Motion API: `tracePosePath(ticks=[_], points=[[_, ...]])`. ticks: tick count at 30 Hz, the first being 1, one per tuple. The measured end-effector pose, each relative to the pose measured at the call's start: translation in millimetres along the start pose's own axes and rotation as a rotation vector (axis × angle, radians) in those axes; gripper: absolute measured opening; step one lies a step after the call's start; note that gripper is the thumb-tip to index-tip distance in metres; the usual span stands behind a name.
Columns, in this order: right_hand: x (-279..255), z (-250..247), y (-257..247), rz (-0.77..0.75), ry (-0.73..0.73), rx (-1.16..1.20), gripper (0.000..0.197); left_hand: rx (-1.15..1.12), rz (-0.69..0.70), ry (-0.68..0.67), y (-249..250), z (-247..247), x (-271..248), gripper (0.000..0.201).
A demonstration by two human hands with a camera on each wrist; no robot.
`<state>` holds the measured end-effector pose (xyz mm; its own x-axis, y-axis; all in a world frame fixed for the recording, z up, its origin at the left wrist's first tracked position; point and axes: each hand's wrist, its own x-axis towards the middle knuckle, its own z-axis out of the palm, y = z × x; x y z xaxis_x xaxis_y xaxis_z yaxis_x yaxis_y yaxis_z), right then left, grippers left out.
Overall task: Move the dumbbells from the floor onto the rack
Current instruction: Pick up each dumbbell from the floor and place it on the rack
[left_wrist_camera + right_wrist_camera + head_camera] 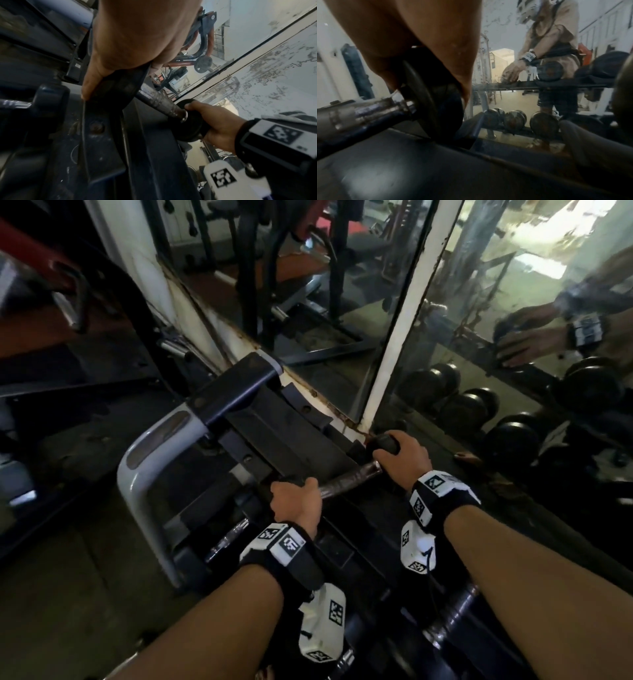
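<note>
A small dumbbell with a worn metal handle [349,478] and black disc heads lies across the top shelf of the dark rack [291,433], close to the mirror. My left hand [296,503] curls over its left head, which is hidden under the fingers. My right hand [402,455] grips the right head [187,128] from above. In the right wrist view the disc [426,97] sits at or just above the black shelf [402,169]; whether they touch I cannot tell. The left wrist view shows the handle [161,105] running between both hands.
A wall mirror [513,354] with a white frame stands right behind the rack and reflects round dumbbells and my hand. The rack's grey end post [137,484] is at the left. More dumbbell handles [455,614] lie on a lower tier under my forearms. Gym machines stand at the far left.
</note>
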<state>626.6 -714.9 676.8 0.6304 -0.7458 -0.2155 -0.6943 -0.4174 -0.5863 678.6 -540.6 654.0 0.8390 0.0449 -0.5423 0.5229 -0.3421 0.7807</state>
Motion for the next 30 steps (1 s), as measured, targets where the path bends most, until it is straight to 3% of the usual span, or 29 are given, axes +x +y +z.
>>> tracePosePath(ticks=[5, 15, 30], points=[[2, 1, 0, -0.129, -0.083, -0.108, 0.048, -0.082, -0.073, 0.046, -27, 6, -11, 0.054], [-22, 3, 31, -0.285, -0.011, -0.05, 0.046, -0.071, 0.044, 0.088, -59, 8, -45, 0.057], [-16, 2, 31, -0.371, -0.04, -0.011, 0.047, -0.107, 0.097, 0.177, -64, 20, -49, 0.052]])
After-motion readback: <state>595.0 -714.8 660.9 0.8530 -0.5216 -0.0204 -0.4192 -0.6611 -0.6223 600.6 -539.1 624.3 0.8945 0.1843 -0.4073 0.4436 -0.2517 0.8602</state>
